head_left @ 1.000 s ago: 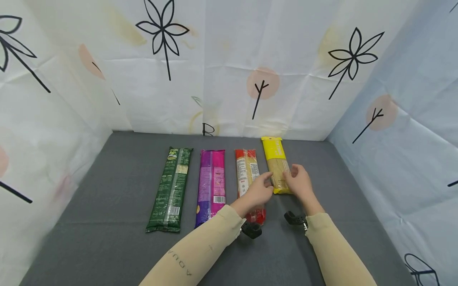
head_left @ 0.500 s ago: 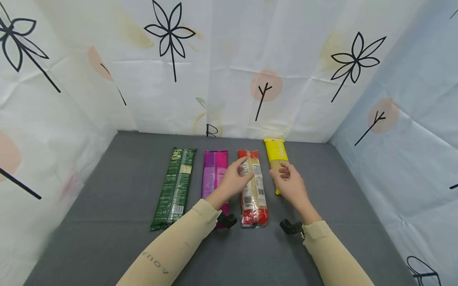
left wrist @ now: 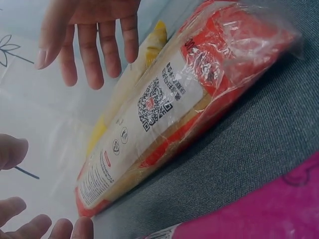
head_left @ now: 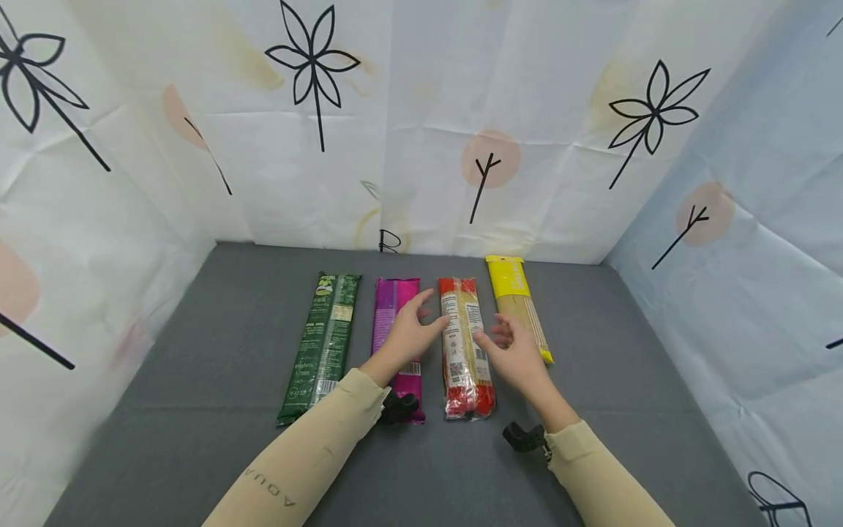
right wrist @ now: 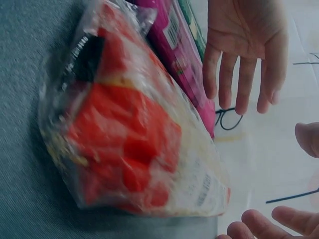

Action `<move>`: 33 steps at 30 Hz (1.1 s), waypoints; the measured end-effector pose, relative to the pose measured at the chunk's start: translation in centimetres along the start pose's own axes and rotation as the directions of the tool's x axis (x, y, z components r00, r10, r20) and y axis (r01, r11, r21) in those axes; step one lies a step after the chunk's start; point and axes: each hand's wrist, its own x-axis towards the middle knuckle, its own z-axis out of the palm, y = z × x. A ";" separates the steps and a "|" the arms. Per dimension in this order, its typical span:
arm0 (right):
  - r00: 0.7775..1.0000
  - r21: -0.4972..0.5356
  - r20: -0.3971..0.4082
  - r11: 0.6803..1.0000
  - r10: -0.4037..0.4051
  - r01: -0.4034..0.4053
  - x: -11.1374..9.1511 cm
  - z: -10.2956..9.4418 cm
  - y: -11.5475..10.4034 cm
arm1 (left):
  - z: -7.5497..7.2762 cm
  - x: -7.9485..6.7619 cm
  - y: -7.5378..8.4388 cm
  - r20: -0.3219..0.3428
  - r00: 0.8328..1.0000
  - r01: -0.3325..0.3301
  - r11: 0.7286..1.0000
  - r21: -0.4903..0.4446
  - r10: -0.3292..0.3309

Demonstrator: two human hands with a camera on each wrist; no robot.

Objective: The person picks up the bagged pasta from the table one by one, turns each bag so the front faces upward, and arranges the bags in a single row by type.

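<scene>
Between my two hands lies a red-ended clear packet of dried noodles (head_left: 466, 351), with a white printed label and QR code. My left hand (head_left: 410, 331) is just left of it, fingers spread and relaxed, over the pink-purple packet (head_left: 410, 380) and partly covering it. On the other side, my right hand (head_left: 516, 357) hovers by the red packet's right edge with fingers loosely bent, overlapping the yellow noodle packet (head_left: 510, 282). Both wrist views show the red packet (left wrist: 164, 109) with the opposite hand beyond it. Neither hand holds anything.
A dark green spaghetti packet (head_left: 323, 337) lies furthest left in the row. All the packets rest on a grey cloth-covered table (head_left: 448, 476). White patterned curtains (head_left: 421, 88) enclose the back and both sides.
Both hands have left the yellow packet and shifted left, the left hand further. They now flank the red packet, which shows more fully. The head view has shifted slightly.
</scene>
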 end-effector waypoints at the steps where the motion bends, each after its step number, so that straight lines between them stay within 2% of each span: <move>1: 1.000 -0.001 0.007 1.000 0.000 0.000 -0.1 0.1 0.0 | 0.0 0.0 -0.1 -0.002 1.000 0.003 1.000 0.003 -0.003; 8: 0.999 -0.002 0.032 1.000 0.015 -0.015 -0.5 0.9 0.2 | 0.5 0.7 -0.5 -0.017 1.000 0.026 0.999 0.029 -0.025; 14: 0.998 0.011 0.056 0.999 0.038 -0.039 -0.8 1.3 0.4 | 1.1 1.4 -0.6 -0.038 0.998 0.044 0.999 0.008 -0.044; 22: 0.992 -0.018 0.074 0.995 0.098 -0.097 -1.2 1.7 0.8 | 2.5 1.8 -1.3 0.011 0.997 0.081 0.996 -0.032 -0.080; 30: 0.983 -0.023 0.102 0.988 0.154 -0.152 -1.3 2.3 1.2 | 3.6 2.3 -1.4 0.023 0.995 0.096 0.994 -0.056 -0.095; 33: 0.974 -0.019 0.120 0.982 0.191 -0.190 -1.2 2.6 1.4 | 3.8 2.5 -1.4 0.025 0.995 0.098 0.995 -0.018 -0.097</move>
